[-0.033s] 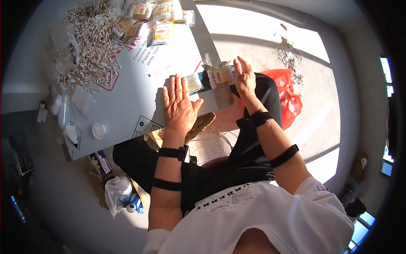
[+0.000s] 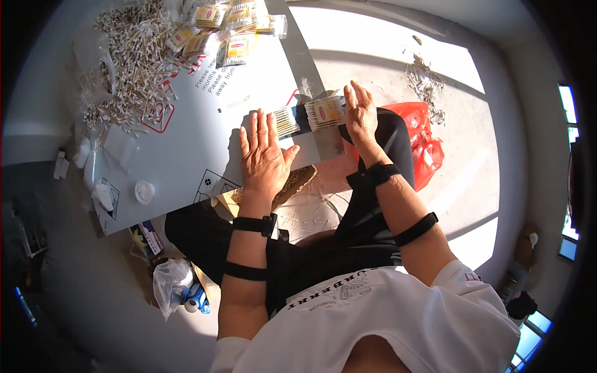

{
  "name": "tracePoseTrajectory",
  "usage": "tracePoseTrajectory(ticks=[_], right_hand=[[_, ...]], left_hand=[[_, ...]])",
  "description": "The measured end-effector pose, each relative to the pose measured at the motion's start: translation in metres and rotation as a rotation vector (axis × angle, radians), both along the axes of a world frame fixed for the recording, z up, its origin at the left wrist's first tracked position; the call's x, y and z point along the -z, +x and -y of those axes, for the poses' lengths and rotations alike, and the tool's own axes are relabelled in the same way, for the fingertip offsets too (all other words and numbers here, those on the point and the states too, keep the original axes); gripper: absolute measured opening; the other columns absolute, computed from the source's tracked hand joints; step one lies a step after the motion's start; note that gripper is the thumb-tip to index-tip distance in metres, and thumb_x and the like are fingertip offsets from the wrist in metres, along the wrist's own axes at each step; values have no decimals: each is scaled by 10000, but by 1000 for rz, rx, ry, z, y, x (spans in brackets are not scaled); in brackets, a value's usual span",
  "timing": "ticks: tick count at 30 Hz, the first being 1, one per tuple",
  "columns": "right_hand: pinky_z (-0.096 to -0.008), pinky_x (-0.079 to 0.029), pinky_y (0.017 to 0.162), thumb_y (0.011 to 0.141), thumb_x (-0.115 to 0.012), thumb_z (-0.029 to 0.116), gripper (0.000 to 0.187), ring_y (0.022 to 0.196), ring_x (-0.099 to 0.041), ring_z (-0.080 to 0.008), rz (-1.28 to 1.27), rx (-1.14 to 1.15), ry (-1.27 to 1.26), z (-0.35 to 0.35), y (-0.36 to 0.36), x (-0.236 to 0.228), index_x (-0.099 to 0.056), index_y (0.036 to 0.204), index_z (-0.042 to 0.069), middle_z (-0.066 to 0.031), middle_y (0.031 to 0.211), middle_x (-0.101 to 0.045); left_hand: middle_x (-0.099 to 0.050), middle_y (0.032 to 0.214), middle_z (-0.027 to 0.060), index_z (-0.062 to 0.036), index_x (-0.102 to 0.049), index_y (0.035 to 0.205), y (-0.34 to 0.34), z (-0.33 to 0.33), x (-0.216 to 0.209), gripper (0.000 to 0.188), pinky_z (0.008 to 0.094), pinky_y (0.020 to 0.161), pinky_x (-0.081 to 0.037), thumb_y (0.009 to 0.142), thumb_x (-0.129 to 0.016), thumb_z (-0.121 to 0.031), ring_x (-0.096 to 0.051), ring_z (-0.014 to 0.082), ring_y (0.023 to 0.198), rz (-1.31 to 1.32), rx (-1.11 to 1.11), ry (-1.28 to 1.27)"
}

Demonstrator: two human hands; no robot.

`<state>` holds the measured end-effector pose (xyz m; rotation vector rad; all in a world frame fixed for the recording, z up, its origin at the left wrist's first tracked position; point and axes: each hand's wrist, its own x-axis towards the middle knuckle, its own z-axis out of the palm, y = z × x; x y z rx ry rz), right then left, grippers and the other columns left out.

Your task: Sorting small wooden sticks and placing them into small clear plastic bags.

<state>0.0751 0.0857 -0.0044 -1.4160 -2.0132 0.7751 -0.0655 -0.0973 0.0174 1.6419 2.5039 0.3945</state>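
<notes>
My left hand (image 2: pixel 265 163) lies flat near the front edge of the grey table (image 2: pixel 205 130), palm down, fingers stretched and thumb out to the right. Beside its fingertips is a small row of cotton swabs (image 2: pixel 286 121). Just right of that row lies a clear pack of cotton swabs (image 2: pixel 324 113) with a yellow label. My right hand (image 2: pixel 362 118) is held at the pack's right end, its fingers extended and slightly apart. Nothing shows in its grasp, and whether it touches the pack is hard to tell.
A big heap of loose cotton swabs (image 2: pixel 134 68) covers the table's far left, with several filled packs (image 2: pixel 237 48) beside it. A white cup-like piece (image 2: pixel 144 192) sits near the left corner. A red plastic bag (image 2: pixel 426 146) stands right of my knee. Scattered swabs (image 2: pixel 426 84) lie on the floor.
</notes>
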Motion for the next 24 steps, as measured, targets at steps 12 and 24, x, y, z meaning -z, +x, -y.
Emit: tracePoseTrajectory(ticks=[12, 24], right_hand=[[-285, -486, 631, 953, -587, 421, 416, 643, -591, -109, -83, -18, -211, -10, -11, 18, -729, 969, 31, -74, 704, -683], [-272, -481, 639, 950, -597, 424, 435, 668, -577, -82, -170, 29, -274, -6, -15, 20, -712, 925, 5, -59, 723, -688]], left_hand=[[-173, 1589, 154, -2, -206, 1508, 5, -5, -2, 813, 479, 1197, -81, 916, -570, -424, -136, 282, 1480, 50, 0, 18], [-145, 1598, 146, -8, -203, 1512, 23, -22, -3, 815, 479, 1197, -75, 912, -582, -410, -127, 271, 1484, 121, 46, 13]])
